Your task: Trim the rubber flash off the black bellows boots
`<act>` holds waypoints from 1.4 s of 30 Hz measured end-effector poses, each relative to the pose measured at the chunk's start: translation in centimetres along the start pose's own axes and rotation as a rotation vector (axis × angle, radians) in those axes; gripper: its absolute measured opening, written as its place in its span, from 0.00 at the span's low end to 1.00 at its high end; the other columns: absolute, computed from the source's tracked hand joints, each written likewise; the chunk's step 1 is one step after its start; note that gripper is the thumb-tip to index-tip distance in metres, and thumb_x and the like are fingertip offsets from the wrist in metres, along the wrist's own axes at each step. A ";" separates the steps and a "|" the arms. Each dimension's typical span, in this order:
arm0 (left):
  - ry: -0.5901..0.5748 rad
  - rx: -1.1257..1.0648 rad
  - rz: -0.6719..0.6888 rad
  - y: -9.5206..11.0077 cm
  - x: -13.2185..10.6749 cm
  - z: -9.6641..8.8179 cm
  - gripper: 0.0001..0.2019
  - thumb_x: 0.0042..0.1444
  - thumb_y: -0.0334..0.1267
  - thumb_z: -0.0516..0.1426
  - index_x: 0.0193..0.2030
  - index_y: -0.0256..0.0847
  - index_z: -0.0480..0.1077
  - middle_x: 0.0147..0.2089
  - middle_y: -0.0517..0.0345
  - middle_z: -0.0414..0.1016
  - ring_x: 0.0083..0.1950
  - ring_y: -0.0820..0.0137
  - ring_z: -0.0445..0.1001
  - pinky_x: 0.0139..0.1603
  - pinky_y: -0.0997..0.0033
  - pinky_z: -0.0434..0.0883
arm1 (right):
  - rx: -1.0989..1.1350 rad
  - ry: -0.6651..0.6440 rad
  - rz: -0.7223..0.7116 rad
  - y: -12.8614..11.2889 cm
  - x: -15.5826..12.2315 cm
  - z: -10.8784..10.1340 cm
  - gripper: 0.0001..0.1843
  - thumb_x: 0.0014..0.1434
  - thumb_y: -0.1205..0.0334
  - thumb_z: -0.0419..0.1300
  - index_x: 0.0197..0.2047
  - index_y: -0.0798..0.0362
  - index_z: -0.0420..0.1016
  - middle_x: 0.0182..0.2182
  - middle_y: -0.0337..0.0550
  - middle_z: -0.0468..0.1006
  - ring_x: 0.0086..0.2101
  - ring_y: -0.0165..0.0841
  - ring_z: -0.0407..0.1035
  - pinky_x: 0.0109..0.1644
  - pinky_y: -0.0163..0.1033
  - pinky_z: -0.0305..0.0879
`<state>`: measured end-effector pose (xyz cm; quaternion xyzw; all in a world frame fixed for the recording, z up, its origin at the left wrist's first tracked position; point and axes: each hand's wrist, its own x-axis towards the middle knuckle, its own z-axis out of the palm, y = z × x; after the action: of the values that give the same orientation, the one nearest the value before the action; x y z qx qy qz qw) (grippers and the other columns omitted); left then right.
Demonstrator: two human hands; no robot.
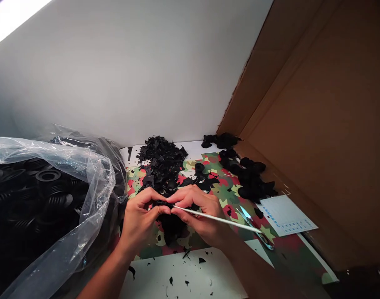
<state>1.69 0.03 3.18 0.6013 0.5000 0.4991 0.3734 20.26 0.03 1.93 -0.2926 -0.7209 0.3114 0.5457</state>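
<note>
Over the middle of the table, my left hand [139,218] is closed, thumb and fingers pinching a small black rubber piece [161,203]. Close against it, my right hand [205,209] is closed too, with a thin white rod [223,219] between its thumb and fingers. That rod slants down to the right across the wrist, and its tip by the black piece is hidden by my fingers. Beneath both hands a larger black piece [173,230] lies on the camouflage-patterned cover [219,191]. Beyond them rises a heap of black scraps [161,160].
At left stands a clear plastic bag [101,187] full of black ribbed rubber parts [49,176]. Rounded black pieces [252,176] line the cardboard wall [321,137] at right. Scissors [255,232] lie near a printed white card [288,214]. Bits litter a white sheet [183,276] in front.
</note>
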 end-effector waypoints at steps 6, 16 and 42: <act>0.007 0.007 -0.019 -0.5 -0.3 0.0 0.04 0.45 0.36 0.70 0.24 0.43 0.80 0.24 0.63 0.77 0.28 0.71 0.70 0.30 0.73 0.65 | -0.062 0.017 -0.085 -0.2 0.0 0.4 0.06 0.67 0.65 0.63 0.36 0.48 0.74 0.40 0.42 0.86 0.40 0.36 0.79 0.47 0.44 0.72; 0.015 -0.075 -0.096 -0.2 -0.2 0.4 0.09 0.39 0.37 0.73 0.28 0.41 0.81 0.27 0.60 0.80 0.30 0.69 0.75 0.31 0.73 0.72 | -0.413 0.223 0.078 1.5 0.6 0.0 0.10 0.66 0.66 0.59 0.31 0.48 0.69 0.34 0.42 0.81 0.39 0.38 0.76 0.46 0.45 0.68; 0.058 0.062 0.161 0.2 0.1 -0.6 0.06 0.50 0.41 0.71 0.28 0.44 0.81 0.28 0.58 0.80 0.30 0.68 0.75 0.31 0.72 0.71 | 0.294 0.266 0.453 1.2 0.4 -0.4 0.30 0.68 0.36 0.51 0.26 0.49 0.77 0.23 0.39 0.64 0.27 0.33 0.59 0.32 0.40 0.59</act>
<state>1.15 0.03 3.56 0.6360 0.4757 0.5291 0.2988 20.63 1.10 1.34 -0.4019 -0.5066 0.4854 0.5885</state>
